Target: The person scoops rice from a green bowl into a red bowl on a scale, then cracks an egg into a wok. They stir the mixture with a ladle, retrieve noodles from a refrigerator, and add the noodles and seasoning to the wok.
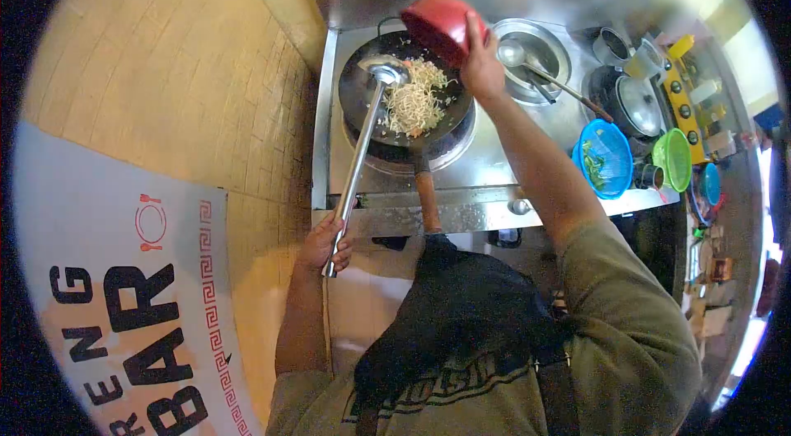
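A dark wok (358,109) sits on the burner of the steel stove, with noodles (414,102) and small bits of other food in it. My left hand (326,245) is closed round the lower handle of a long metal ladle (360,160), whose head rests in the wok at the left of the noodles. My right hand (482,63) grips the rim of a red bowl (441,24), tilted above the wok's upper right side. The inside of the bowl is hidden. The wok's wooden handle (427,202) points toward me, and neither hand touches it.
Right of the wok, a steel basin (562,53) holds another ladle (568,91). Farther right are a lidded pot (639,105), a blue basket (627,153) with green leaves and a green basket (676,160). A printed banner (185,226) hangs at the left.
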Demonstrator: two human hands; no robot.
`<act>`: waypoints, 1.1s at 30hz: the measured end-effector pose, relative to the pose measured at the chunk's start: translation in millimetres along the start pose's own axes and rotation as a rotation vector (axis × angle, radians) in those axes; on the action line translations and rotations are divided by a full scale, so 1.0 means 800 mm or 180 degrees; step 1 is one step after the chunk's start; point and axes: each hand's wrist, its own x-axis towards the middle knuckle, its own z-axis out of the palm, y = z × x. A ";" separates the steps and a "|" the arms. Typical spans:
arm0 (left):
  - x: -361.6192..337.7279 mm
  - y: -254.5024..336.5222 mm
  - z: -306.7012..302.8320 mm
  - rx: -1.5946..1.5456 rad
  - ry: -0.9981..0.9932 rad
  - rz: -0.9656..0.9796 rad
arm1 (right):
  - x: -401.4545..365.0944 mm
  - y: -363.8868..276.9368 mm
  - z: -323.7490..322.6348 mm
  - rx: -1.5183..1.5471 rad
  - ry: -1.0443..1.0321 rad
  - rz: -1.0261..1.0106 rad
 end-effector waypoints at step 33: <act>0.200 -0.172 0.293 0.3330 0.1715 0.1400 | -0.681 0.751 -0.591 0.2938 0.5502 0.3383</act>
